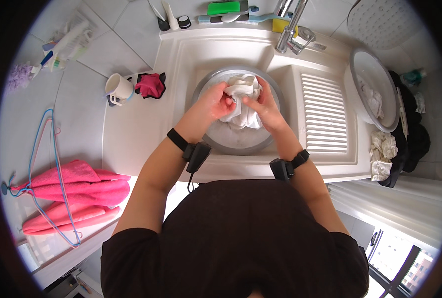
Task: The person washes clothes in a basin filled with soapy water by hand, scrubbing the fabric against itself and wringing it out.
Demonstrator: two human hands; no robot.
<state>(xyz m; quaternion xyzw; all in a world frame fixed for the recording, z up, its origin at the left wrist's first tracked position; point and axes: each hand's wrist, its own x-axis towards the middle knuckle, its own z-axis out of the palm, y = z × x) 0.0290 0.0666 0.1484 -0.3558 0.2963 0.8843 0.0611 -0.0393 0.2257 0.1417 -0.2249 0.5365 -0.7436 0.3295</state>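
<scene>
A bunched white cloth is gripped between my two hands over a round grey basin. Whitish, sudsy water shows in the basin below it. My left hand has its fingers curled into the cloth's left side. On the other side, my right hand clasps the cloth with the thumb across its front. The lower folds hang toward the water; whether they touch it I cannot tell. The basin sits in a cream-coloured sink.
Right of the basin is a ribbed washboard; beyond it a second basin holds white cloth. A chrome tap rises behind. On the left ledge stand a white mug and a crumpled magenta cloth. Pink towels and hangers are far left.
</scene>
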